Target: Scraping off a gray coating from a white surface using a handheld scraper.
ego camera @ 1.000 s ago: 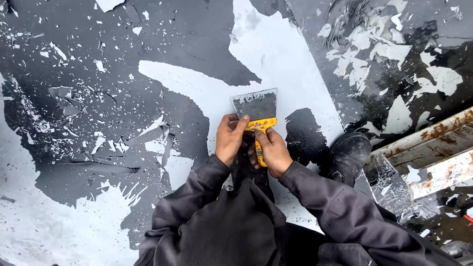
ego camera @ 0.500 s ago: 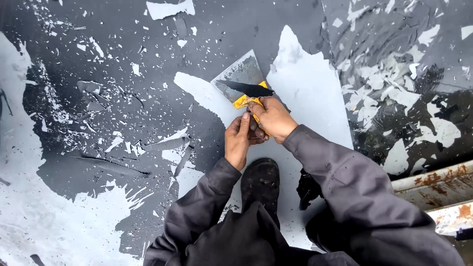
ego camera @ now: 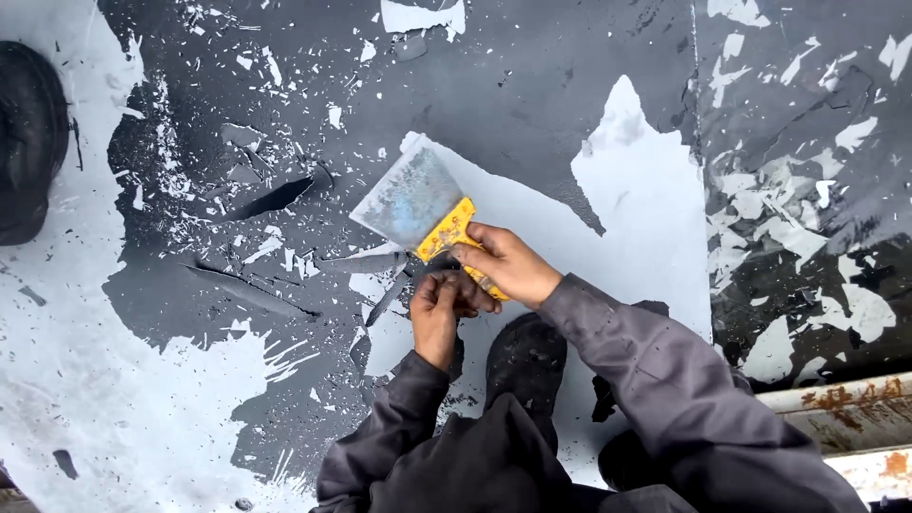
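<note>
Ahead of the scraper [ego camera: 418, 204], the dark floor [ego camera: 532, 85] lies open toward the top edge, strewn only with flat paint chips [ego camera: 285, 71]. Curled strips of peeled paint [ego camera: 275, 197] rise off the floor just left of the blade. A dark rounded object [ego camera: 33, 142] blocks the left edge, and a rusty metal rail [ego camera: 845, 408] bars the lower right corner.

Scraper [ego camera: 418, 206] on the floor [ego camera: 532, 85], ahead of a shoe [ego camera: 525, 356], hands [ego camera: 475, 285] behind it.
</note>
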